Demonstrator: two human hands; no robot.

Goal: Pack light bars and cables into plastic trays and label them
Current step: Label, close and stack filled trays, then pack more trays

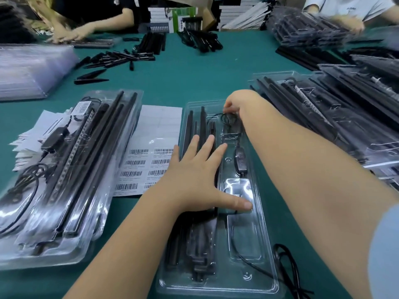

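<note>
Left hand point(200, 180) lies flat, fingers spread, on slim matte-black light bars point(203, 124) in glossy clear tray point(262, 244); right hand point(234, 104), its grip closed, pinches thin coiled cable point(227, 118).

Tray: a clear plastic tray point(262, 251) lies lengthwise on the green table point(194, 78), just below centre.
Light bars: black light bars point(201, 126) fill its 9 o'clock side.
Cable: a black cable point(232, 234) with an inline controller point(240, 157) runs along its 3 o'clock side.
Left hand: the left hand point(200, 180) lies flat on the bars, fingers point(207, 145) straight, thumb on the tray.
Right hand: the right hand point(236, 104) pinches the cable coil at the tray's 12 o'clock end.
Labels: a barcode label sheet point(151, 147) lies at 9 o'clock of the tray, beside packed trays point(64, 169).
</note>
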